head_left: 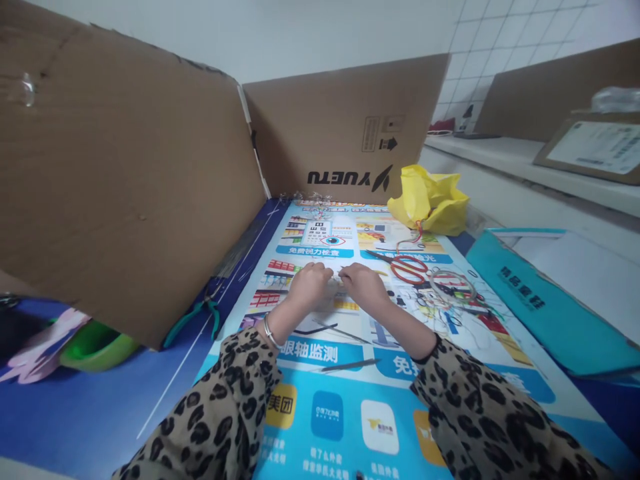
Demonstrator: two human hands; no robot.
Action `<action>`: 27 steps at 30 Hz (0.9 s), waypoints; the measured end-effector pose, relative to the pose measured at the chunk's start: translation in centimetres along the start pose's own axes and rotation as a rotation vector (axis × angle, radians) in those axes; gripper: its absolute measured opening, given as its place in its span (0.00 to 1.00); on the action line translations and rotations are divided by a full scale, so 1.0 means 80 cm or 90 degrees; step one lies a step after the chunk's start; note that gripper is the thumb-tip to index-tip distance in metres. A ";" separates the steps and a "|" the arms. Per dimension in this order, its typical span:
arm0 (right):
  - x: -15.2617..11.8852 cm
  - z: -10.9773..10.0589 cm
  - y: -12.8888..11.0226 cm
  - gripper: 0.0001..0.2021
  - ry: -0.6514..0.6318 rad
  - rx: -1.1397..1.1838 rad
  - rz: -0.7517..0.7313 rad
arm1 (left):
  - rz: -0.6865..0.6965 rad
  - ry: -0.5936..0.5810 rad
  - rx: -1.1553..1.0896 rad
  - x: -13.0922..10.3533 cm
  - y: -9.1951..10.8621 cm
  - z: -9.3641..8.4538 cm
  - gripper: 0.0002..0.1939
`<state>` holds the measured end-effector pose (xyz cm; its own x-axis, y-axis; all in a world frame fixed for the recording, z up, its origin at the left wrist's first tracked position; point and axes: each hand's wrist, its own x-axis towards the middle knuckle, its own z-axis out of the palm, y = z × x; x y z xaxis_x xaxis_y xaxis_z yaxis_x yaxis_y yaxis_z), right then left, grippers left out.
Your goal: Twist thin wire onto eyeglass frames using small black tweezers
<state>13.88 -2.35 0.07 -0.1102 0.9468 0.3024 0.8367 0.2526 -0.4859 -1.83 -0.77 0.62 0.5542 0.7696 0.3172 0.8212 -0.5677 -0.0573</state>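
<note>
Left of the red-handled scissors (393,261), the left hand (311,287) and right hand (364,287) nearly meet, fingers curled (any grip, impossible to tell); beyond the scissors sits a yellow bag (431,197).

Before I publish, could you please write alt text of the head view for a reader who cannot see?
A person's left hand and right hand, in leopard-print sleeves, nearly meet over a light-blue printed poster; anything they hold is too small to identify. To their right are red-handled scissors and a crumpled yellow bundle; brown cardboard stands behind.
</note>
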 end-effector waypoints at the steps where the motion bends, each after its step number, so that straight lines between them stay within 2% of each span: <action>1: 0.001 0.002 0.002 0.10 0.008 0.040 0.014 | -0.018 -0.002 -0.017 0.001 -0.001 0.001 0.10; 4: 0.004 0.011 0.011 0.07 0.020 0.180 0.068 | -0.075 0.006 -0.134 0.005 -0.002 0.003 0.12; 8: 0.005 0.021 0.017 0.08 0.006 0.385 0.149 | -0.190 0.039 -0.465 0.009 -0.005 0.008 0.08; 10: 0.004 0.023 0.016 0.10 0.004 0.473 0.178 | -0.235 0.040 -0.570 0.012 -0.007 0.012 0.05; 18: 0.000 0.024 0.010 0.13 0.021 0.693 0.238 | -0.330 0.019 -0.798 0.016 -0.001 0.026 0.04; 27: -0.002 0.027 0.005 0.13 0.070 0.745 0.262 | -0.348 0.038 -0.918 0.013 0.007 0.027 0.05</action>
<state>13.06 -1.98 -1.92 0.1387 0.9903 -0.0062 -0.1883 0.0202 -0.9819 -0.48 0.32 -1.12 0.2045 0.9783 0.0322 0.0722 -0.0478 0.9962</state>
